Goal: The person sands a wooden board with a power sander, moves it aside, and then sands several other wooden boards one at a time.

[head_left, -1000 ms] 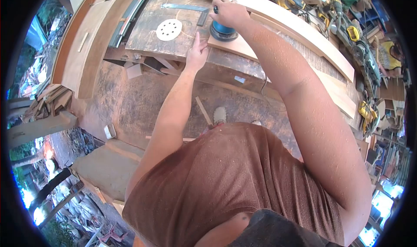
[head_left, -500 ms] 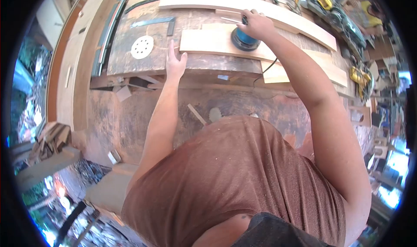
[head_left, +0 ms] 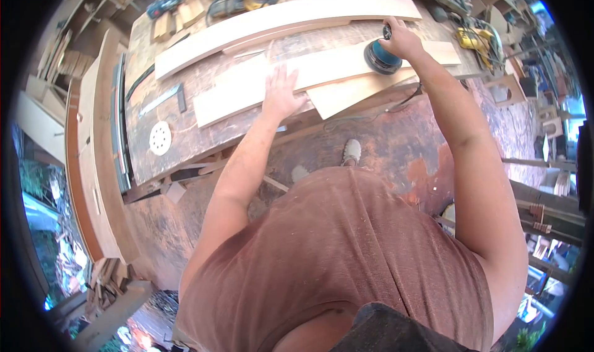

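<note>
Lengthwise, the board (head_left: 325,65) under the blue sander (head_left: 382,57) slants up rightward

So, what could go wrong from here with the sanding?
The long pale wooden board might slide: no clamp shows on it. The open left hand could get nipped if the round blue sander, held in the right hand, swings back that way. The thin dark cord by the near bench edge might snag.
</note>
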Demonstrator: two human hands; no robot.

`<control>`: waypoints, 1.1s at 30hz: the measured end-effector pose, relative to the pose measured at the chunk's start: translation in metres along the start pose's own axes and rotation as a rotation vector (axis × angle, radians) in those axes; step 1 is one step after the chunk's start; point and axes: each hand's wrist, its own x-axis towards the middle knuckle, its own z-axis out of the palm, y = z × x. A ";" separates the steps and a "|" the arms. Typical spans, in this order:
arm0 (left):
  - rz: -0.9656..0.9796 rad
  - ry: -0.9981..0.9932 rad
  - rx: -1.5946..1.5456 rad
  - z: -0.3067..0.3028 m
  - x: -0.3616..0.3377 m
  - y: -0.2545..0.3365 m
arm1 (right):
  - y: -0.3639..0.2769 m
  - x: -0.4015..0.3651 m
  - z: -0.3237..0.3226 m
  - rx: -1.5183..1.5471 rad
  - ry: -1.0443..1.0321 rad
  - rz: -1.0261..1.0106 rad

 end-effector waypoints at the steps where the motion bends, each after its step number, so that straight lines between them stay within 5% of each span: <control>1: -0.021 -0.097 0.058 0.003 0.012 0.004 | 0.013 0.000 -0.001 0.032 -0.005 0.017; 5: -0.005 -0.270 0.233 0.009 0.052 0.026 | 0.065 0.002 -0.002 0.008 0.027 0.001; 11: 0.073 -0.264 0.257 0.025 0.094 0.055 | 0.157 -0.019 -0.017 0.115 0.014 0.053; 13: 0.019 -0.352 0.261 0.017 0.099 0.063 | 0.195 -0.037 -0.019 0.275 0.232 0.008; 15: 0.064 -0.341 0.271 0.007 0.106 0.064 | 0.230 -0.061 -0.035 0.318 0.242 0.059; 18: 0.016 -0.479 0.092 -0.007 0.128 0.054 | 0.281 -0.106 -0.056 0.382 0.442 0.096; 20: -0.125 -0.744 -0.424 -0.013 0.142 0.028 | 0.314 -0.135 -0.061 0.395 0.437 0.171; 27: -0.348 -1.054 -0.440 -0.039 0.203 0.017 | 0.366 -0.218 -0.061 0.457 0.480 0.384; 31: -0.297 -0.747 -0.475 -0.008 0.198 0.062 | 0.373 -0.243 -0.057 0.480 0.449 0.483; 33: 0.129 -0.110 0.108 0.012 0.178 0.132 | 0.374 -0.253 -0.052 0.494 0.439 0.466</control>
